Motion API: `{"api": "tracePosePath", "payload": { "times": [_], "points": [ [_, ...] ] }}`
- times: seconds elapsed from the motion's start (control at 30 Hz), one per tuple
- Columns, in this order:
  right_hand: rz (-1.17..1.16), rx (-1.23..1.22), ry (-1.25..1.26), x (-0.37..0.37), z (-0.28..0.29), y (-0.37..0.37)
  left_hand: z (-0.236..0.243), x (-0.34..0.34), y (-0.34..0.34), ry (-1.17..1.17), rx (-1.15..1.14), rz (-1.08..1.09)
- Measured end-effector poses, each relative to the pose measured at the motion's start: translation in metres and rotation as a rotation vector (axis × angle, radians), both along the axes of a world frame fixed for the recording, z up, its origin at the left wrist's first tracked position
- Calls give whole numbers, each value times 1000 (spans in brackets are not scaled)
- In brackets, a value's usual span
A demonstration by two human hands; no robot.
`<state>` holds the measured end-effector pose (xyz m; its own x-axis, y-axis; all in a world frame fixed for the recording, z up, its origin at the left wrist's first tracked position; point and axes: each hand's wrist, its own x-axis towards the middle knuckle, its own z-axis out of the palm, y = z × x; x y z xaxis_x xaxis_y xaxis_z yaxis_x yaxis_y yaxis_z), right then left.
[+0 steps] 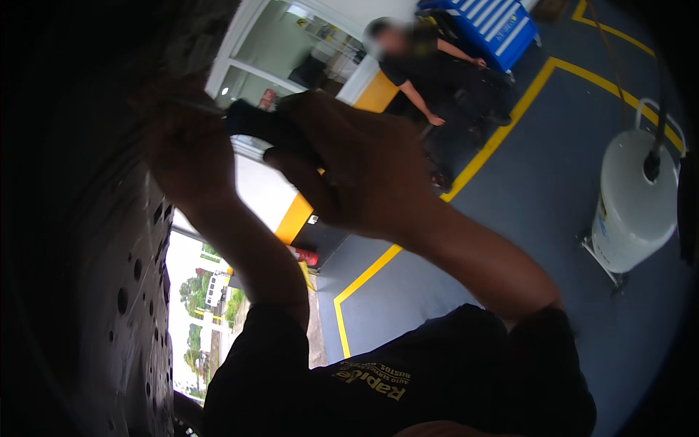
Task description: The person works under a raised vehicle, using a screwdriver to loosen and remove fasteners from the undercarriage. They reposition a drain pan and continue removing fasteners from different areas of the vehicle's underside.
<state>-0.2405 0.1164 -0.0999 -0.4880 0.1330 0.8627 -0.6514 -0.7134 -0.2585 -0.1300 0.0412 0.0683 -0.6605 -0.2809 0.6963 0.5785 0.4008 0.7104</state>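
My right hand [357, 160] is raised and closed around the dark, curved handle of a hand tool [251, 122]. A thin metal shaft runs from this tool toward my left hand [191, 156]. The left hand is up beside a dark metal underside [95, 262] dotted with round holes. Deep shadow covers its fingers, so their grip on the shaft or the part cannot be made out. Whatever the tool's tip meets is also lost in the dark.
A white bucket [633, 204] with a hose stands on a wheeled frame at the right. A person [444, 80] in dark clothes sits low near a blue tool cabinet [488, 29]. Yellow lines [502, 131] cross the grey floor. A window [291, 51] is behind.
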Motion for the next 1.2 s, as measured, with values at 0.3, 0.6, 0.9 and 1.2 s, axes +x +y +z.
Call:
{"api": "tracePosePath", "payload": {
  "times": [0.3, 0.6, 0.9, 1.2],
  "points": [
    [74, 76, 26, -5, -2, 14, 2, -5, 13, 1, 298, -308],
    [262, -35, 87, -22, 2, 3, 5, -12, 20, 77, 57, -6],
    [1202, 73, -10, -33, -1, -7, 7, -22, -19, 46, -3, 199],
    [1445, 433, 196, -88, -22, -95, -76, 6, -214, -710, -1174, 2055]
  ]
}}
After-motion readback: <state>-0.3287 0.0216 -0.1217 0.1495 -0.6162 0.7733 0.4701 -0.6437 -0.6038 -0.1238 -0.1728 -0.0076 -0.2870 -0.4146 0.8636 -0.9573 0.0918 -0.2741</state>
